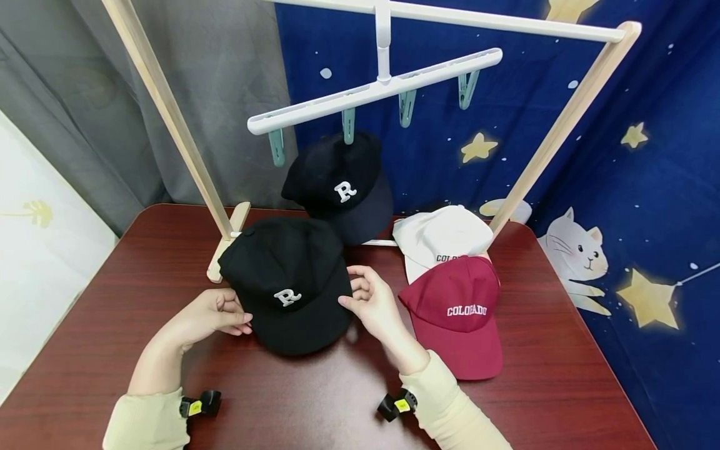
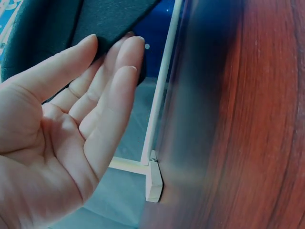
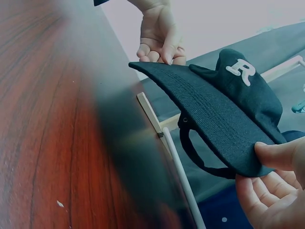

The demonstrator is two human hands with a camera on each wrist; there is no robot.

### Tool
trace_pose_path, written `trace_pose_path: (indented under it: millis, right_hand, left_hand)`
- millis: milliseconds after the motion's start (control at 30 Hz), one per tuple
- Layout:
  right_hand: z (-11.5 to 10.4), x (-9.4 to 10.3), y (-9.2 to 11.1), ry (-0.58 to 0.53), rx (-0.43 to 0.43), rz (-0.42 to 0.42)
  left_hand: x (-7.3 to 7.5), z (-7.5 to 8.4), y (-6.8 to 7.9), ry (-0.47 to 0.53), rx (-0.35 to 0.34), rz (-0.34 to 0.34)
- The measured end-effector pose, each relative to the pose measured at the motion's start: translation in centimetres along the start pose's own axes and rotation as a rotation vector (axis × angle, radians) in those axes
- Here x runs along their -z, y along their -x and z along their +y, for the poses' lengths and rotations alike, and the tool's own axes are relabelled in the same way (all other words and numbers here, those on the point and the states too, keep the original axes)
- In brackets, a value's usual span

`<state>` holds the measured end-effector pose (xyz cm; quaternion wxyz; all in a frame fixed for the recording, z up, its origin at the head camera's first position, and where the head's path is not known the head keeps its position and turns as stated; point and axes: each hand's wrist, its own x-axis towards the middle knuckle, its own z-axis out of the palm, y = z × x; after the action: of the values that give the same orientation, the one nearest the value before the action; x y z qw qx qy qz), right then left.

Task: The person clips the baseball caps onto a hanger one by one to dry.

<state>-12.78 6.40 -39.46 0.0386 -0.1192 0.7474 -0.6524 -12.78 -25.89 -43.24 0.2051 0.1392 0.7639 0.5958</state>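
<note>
A black baseball cap (image 1: 304, 265) with a white R is held up over the table between both hands, its brim (image 3: 200, 109) toward the person. My left hand (image 1: 210, 315) pinches one side edge of the brim between thumb and fingers. At the opposite edge my right hand (image 1: 374, 300) grips the brim, thumb on top and fingers underneath. The right wrist view also shows the cap's back strap (image 3: 195, 152) hanging below. Behind it, a second dark cap (image 1: 360, 187) with a white R hangs at a green clip (image 1: 349, 125) of the white hanger bar (image 1: 315, 103).
A maroon COLORADO cap (image 1: 458, 300) lies on the table (image 1: 270, 412) at right, overlapping a white cap (image 1: 450, 231). The wooden rack's posts (image 1: 169, 112) stand at both sides. Several other clips (image 1: 277, 147) hang from the bar. Curtains (image 1: 619, 81) cover the back.
</note>
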Motion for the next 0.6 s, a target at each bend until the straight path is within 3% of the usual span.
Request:
trace_pose_path:
  millis: [600]
  right_hand:
    - [-0.4, 1.6, 0.3, -0.027, 0.062, 0.078]
  left_hand:
    - [-1.6, 1.1, -0.9, -0.024, -0.124, 0.147]
